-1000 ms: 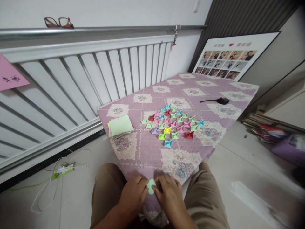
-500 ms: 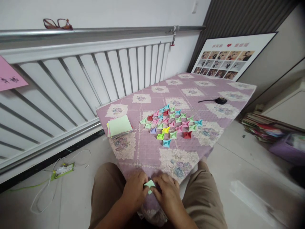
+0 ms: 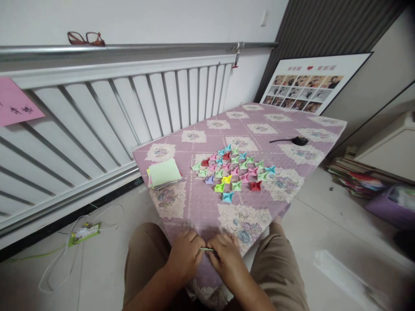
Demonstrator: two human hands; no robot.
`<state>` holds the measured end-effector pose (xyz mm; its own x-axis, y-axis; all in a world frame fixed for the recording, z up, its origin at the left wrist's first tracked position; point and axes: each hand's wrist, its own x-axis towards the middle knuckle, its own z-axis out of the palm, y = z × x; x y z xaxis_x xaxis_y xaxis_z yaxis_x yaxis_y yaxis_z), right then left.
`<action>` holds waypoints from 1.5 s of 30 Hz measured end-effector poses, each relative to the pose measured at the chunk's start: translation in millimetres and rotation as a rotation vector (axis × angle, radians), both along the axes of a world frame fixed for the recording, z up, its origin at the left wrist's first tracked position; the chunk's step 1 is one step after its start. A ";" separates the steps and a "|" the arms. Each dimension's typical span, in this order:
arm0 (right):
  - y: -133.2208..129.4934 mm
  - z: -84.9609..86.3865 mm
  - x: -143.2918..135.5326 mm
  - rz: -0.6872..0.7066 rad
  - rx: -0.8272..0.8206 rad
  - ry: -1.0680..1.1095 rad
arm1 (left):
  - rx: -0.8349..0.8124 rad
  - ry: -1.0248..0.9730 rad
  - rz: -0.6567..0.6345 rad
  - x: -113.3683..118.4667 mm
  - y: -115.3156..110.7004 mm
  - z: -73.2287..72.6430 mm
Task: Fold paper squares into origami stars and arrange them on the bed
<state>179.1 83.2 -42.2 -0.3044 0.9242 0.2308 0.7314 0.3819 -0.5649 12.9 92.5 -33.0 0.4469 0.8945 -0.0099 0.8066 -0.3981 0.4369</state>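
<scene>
A small piece of light green folded paper is pinched between my two hands near the table's front corner, seen nearly edge-on as a thin strip. My left hand closes on its left end and my right hand on its right end; the fingers cover most of it. Farther up the table stand several small folded paper pieces in green, pink, blue, red, yellow and purple, set out in slanting rows. To their left lies a stack of square paper sheets, pale green on top.
A purple patterned cloth covers the table. A black object with a thin handle lies at the right. Behind is a white radiator, with glasses on the pipe above. A power strip with cables rests on the floor at left.
The green paper has turned from showing its face, a diamond shape, to a thin edge. My fingers have closed in on it from both sides. The camera view has tilted slightly.
</scene>
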 end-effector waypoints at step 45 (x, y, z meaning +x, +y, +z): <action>2.4 -16.6 4.9 -0.229 -0.005 -0.139 | -0.145 0.021 0.341 14.5 0.8 -2.7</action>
